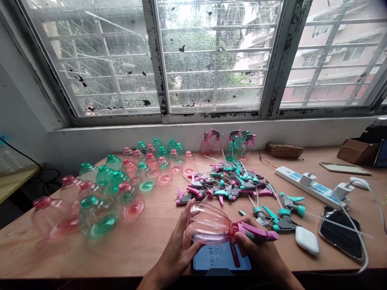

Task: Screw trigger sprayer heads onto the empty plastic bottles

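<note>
Pink bottle [208, 223] is lying on its side just above the near edge of the table [145, 245], right over a phone [222, 262] with a timer showing. Left hand [177, 245] is wrapped round the fat end, fingers spread over the ribs. Right hand [255, 250] is pinched on the spray head [256, 233], which sits at the neck with its trigger pointing away to the right. Looks to me like the head is being twisted on. My two cents for this bit: hold the bottle by the ribbed belly so it can't spin, but don't squeeze, since thin plastic like that probably dents. Turn the collar rather than the trigger, line the head up square with the neck so the thread doesn't cross, and make sure the dip tube runs straight inside. I can't tell from here if the collar is fully down. Loose heads [226, 185] are piled just behind, empty bottles [121, 185] stand off to the left, and a few finished sprayers [229, 145] are back by the window wall.
</note>
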